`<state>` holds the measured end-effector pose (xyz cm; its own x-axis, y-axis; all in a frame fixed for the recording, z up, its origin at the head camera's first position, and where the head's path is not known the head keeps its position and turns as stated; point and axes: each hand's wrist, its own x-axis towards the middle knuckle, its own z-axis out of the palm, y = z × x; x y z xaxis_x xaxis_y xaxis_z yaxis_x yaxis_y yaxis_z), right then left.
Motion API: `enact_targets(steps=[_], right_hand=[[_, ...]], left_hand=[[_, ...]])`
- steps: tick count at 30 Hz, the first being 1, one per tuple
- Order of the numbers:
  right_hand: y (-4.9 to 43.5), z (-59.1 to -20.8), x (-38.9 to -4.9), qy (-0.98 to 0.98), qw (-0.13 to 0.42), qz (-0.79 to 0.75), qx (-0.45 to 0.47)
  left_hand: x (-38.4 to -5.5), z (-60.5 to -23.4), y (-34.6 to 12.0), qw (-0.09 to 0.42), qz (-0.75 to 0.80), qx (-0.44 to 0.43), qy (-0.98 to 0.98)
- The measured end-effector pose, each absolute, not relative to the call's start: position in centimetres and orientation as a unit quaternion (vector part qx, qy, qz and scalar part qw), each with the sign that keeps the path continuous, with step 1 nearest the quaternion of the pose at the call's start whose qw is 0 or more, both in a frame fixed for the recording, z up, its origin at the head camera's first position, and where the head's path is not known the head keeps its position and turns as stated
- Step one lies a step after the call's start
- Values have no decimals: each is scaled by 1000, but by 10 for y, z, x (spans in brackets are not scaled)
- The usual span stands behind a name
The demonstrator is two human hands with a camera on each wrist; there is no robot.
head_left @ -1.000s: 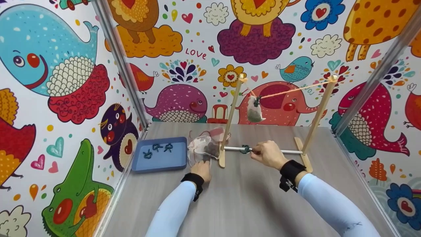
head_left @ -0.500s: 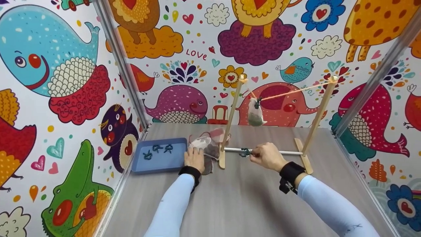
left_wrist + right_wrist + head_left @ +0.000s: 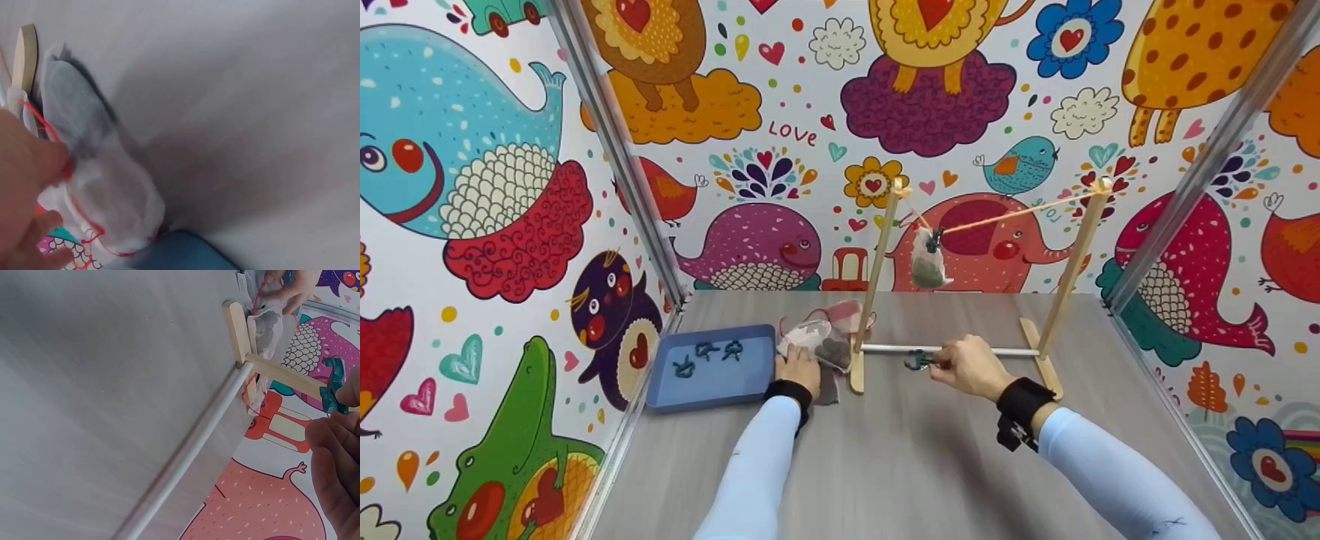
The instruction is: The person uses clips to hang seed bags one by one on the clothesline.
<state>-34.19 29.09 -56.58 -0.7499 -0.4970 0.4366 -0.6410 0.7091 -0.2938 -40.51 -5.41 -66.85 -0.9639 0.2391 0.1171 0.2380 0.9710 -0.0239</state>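
My right hand (image 3: 971,367) pinches a dark green plastic clip (image 3: 917,361) between thumb and fingers, just in front of the rack's white lower rod (image 3: 885,348). The right wrist view shows this green clip (image 3: 334,385) at my fingertips. My left hand (image 3: 797,373) is on several white see-through drawstring bags (image 3: 810,334) with red strings. In the left wrist view its fingertip presses at the red string of one bag (image 3: 107,191) and appears to pinch it; part of the grip is hidden. A bag with dark contents (image 3: 928,266) hangs from the orange cord (image 3: 1012,217) by another clip.
A blue tray (image 3: 712,397) at the left holds several green clips (image 3: 733,349). Two wooden posts (image 3: 1069,285) on flat feet carry the cord behind my right hand. Printed wall panels close off the back and both sides.
My left hand has moved left and farther onto the bags, uncovering a dark one at the front. The right hand's clip has come down and away from the rod. The head view has shifted slightly.
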Motion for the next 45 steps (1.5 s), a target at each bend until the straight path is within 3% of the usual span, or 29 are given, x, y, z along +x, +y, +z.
enact_targets(steps=[7, 15, 20, 24, 32, 35, 39, 45], right_hand=[[289, -569, -337, -906, 164, 216, 325], [291, -558, -340, -913, 153, 225, 303], [295, -535, -344, -915, 163, 244, 276], [298, -506, -348, -907, 202, 246, 275], [298, -424, -364, -863, 345, 190, 317], [296, -393, -375, -864, 368, 164, 302], [293, -360, -395, -893, 344, 130, 258], [294, -333, -415, -940, 206, 104, 252]], left_hand=[[-409, -647, -56, 94, -5, -154, -984], [-413, -592, -48, 155, -90, -213, -961], [-407, -543, -37, 140, -125, -248, -950], [-402, -498, -20, 144, -156, -274, -938], [-394, -414, 21, 230, -78, -299, -923], [-397, -392, 35, 231, -84, -285, -926], [-405, -371, 50, 193, -142, -236, -942], [-413, -358, 70, 139, -153, -229, -951]])
